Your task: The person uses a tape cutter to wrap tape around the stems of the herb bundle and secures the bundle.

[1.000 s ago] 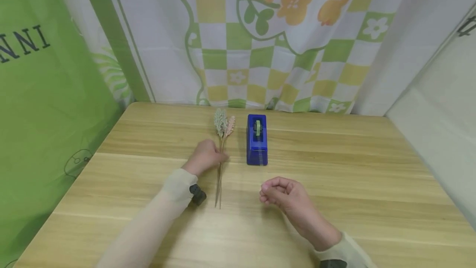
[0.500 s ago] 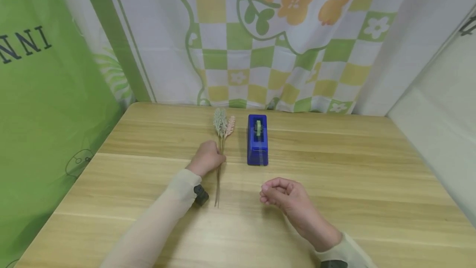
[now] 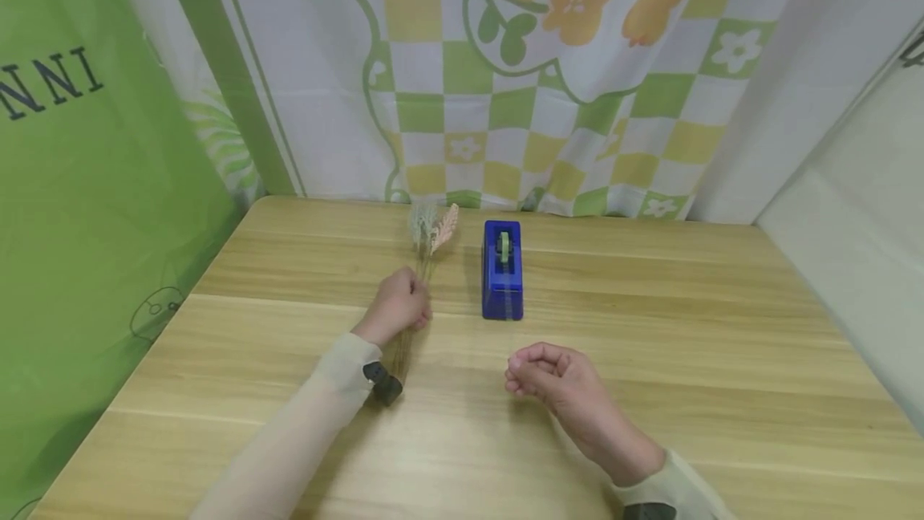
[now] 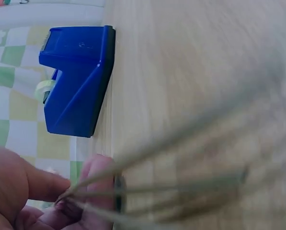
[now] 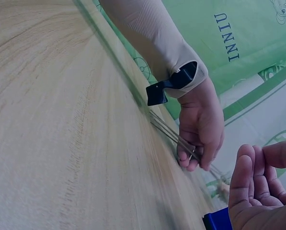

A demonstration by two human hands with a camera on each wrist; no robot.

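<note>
My left hand (image 3: 393, 307) pinches the thin stems of a small bunch of artificial flowers (image 3: 443, 229), with pale green and pink heads. The heads point toward the back of the table, and the stem ends run down beside the wrist. In the left wrist view the stems (image 4: 181, 186) fan out, blurred, from between thumb and fingers. My right hand (image 3: 563, 392) is held at the right front, fingers loosely curled and thumb near the index finger; I see nothing in it. A blue tape dispenser (image 3: 501, 271) with a pale roll stands on the table between the hands, farther back.
The wooden table (image 3: 650, 327) reaches back to a checked, flowered curtain (image 3: 465, 115). A green cloth (image 3: 79, 207) hangs along the left side, a white one (image 3: 852, 215) along the right. A thin wire (image 3: 147, 315) shows past the left edge.
The flowers have tilted in my left hand: their heads shifted slightly toward the back, their stem ends swung left toward the wrist. My right hand and the dispenser have kept their places.
</note>
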